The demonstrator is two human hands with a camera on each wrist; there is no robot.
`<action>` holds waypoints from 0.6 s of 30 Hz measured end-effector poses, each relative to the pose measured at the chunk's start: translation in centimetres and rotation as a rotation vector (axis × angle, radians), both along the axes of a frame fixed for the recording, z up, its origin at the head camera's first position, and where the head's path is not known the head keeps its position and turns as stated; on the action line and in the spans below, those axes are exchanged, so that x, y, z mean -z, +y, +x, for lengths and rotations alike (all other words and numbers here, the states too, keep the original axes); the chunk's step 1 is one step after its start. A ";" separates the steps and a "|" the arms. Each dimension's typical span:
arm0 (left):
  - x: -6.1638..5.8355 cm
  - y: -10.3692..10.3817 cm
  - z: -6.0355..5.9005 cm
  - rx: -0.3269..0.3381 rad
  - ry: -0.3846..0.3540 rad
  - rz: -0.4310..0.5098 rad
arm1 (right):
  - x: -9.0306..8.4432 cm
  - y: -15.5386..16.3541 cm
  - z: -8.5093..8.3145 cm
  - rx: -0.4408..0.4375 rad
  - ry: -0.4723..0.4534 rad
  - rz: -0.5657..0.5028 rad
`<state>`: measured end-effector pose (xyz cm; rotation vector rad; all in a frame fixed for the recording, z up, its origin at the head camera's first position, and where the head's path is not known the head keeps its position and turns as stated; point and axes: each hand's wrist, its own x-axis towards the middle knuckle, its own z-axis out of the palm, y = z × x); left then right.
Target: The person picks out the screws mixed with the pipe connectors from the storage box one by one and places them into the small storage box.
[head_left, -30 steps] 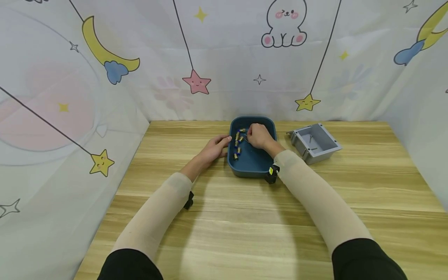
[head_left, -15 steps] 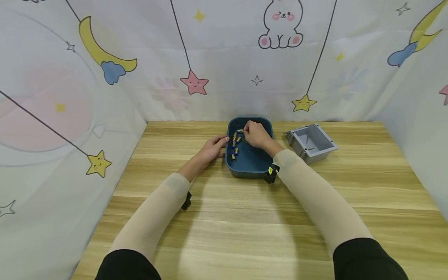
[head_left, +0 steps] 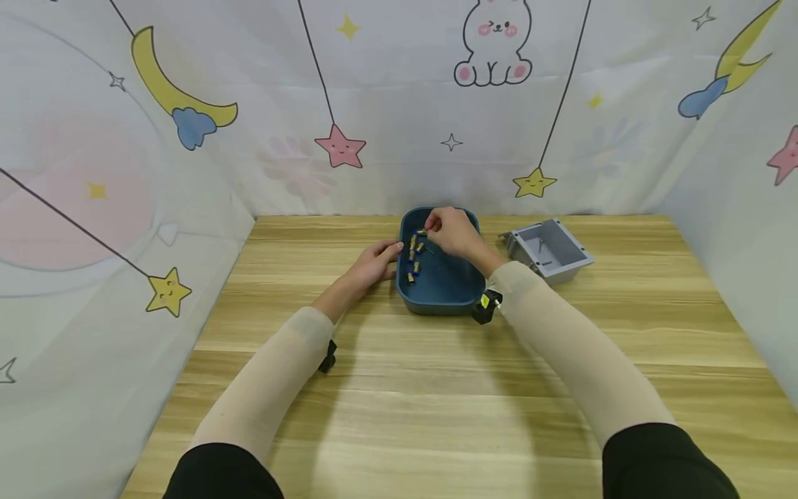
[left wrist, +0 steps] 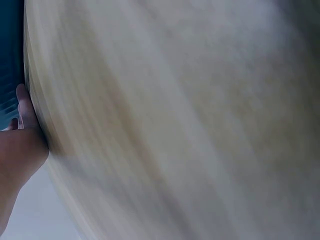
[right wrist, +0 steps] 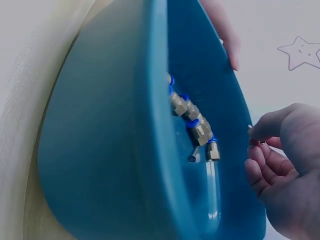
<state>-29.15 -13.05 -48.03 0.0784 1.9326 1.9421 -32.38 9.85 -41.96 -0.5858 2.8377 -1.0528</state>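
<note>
A deep blue plastic bin (head_left: 436, 305) stands near the back of the table. My left hand (head_left: 370, 265) rests against its left side, one fingertip at the rim and another lower on the outer wall. Over the far left part of the bin, my right hand (head_left: 455, 232) pinches a small metal screw (right wrist: 262, 143), mostly hidden by the fingertips. Several brass push-in hose fittings (right wrist: 201, 132) with blue collars lie along the bin's left side. Beside them is a loose screw (right wrist: 193, 155) on the bin floor.
To the right of the bin sits a grey open box (head_left: 570, 274), tilted, with several screws (head_left: 541, 244) inside. Wood-grain table (head_left: 399, 388) stretches in front. A white printed cloth (head_left: 386, 83) stands close behind the bin.
My right hand has shifted left and up from the bin's middle toward the far left fittings, its fingertips now higher. The left hand has stayed at the bin's side. The head view has turned slightly right.
</note>
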 end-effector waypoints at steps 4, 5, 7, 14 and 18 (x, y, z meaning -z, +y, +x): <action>0.0 0.1 -0.1 0.000 0.003 0.002 | -0.5 0.2 0.1 -0.007 0.021 -0.025; 0.0 0.2 -0.1 0.000 0.004 0.000 | -0.5 0.3 0.1 -0.011 0.024 -0.029; 0.0 0.2 -0.1 0.000 0.004 -0.002 | -0.6 0.5 0.0 -0.017 0.027 -0.030; 0.0 0.1 0.0 0.002 -0.003 -0.002 | -0.6 1.1 0.0 -0.032 0.016 -0.022; 0.0 0.0 0.0 0.005 -0.003 -0.013 | -0.7 1.4 0.3 -0.034 0.020 -0.025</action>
